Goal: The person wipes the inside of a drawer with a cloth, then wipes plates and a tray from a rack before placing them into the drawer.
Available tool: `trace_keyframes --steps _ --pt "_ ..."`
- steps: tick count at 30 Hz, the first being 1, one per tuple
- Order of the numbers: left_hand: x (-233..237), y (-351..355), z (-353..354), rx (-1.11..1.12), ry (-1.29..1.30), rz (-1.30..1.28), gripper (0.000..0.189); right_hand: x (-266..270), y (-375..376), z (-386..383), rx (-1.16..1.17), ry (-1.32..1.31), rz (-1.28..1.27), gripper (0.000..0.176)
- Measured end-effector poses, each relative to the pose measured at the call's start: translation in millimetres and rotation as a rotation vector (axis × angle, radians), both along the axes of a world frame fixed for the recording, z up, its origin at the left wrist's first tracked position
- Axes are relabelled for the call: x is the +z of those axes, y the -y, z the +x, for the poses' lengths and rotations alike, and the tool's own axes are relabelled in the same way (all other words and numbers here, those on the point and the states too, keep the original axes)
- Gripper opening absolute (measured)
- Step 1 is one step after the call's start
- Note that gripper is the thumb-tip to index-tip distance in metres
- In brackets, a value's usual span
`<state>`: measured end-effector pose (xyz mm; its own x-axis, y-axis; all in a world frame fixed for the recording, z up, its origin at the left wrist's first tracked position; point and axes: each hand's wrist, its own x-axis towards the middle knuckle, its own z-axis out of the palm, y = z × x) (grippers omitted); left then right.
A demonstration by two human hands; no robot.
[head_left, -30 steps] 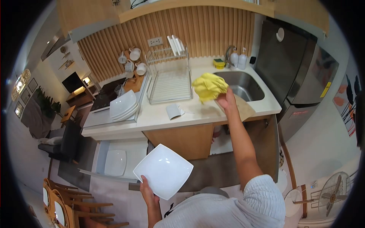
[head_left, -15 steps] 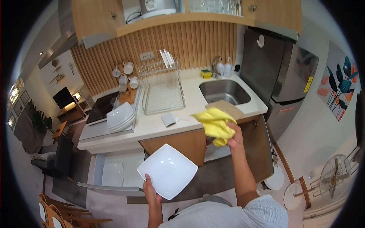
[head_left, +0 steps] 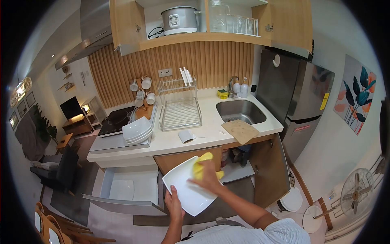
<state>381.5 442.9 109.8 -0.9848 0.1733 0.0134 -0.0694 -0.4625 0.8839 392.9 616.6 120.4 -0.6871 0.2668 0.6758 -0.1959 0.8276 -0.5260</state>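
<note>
A square white plate [head_left: 187, 195] is held tilted in front of the body by my left hand [head_left: 174, 204], its thumb over the near left edge. My right hand [head_left: 209, 177] is closed on a yellow cloth [head_left: 200, 167], which lies against the plate's upper right part. The hand is slightly blurred and hides part of the cloth and the plate's right side. Behind them on the counter [head_left: 162, 146] are a stack of white square dishes [head_left: 137, 131] at the left and a wire dish rack [head_left: 180, 114] holding a few white items on its top tier.
An open drawer [head_left: 126, 206] with a white dish [head_left: 122, 189] juts out at lower left. An open cabinet door [head_left: 270, 175] stands at the right. A cutting board [head_left: 240, 131] overhangs the counter by the sink [head_left: 241, 112]. Upper cabinet doors hang open; a fan [head_left: 357, 193] stands right.
My right hand has brought the yellow cloth left and down onto the plate. The plate has shifted slightly right in my left hand. The head view has tilted up a little.
</note>
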Motion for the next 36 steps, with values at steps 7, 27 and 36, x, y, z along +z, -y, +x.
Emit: trace_keyframes --steps 7,27,36 --pt "19 15 1 0.141 -0.054 -0.054 0.036 -27 86 1 0.717 0.119 0.017 0.046" --pt "39 80 20 0.493 -0.272 -0.102 0.034 30 143 59 0.787 0.304 0.023 0.032" --pt "25 120 17 0.609 -0.026 0.234 0.031 16 87 92 1.145 0.841 -0.100 0.023"
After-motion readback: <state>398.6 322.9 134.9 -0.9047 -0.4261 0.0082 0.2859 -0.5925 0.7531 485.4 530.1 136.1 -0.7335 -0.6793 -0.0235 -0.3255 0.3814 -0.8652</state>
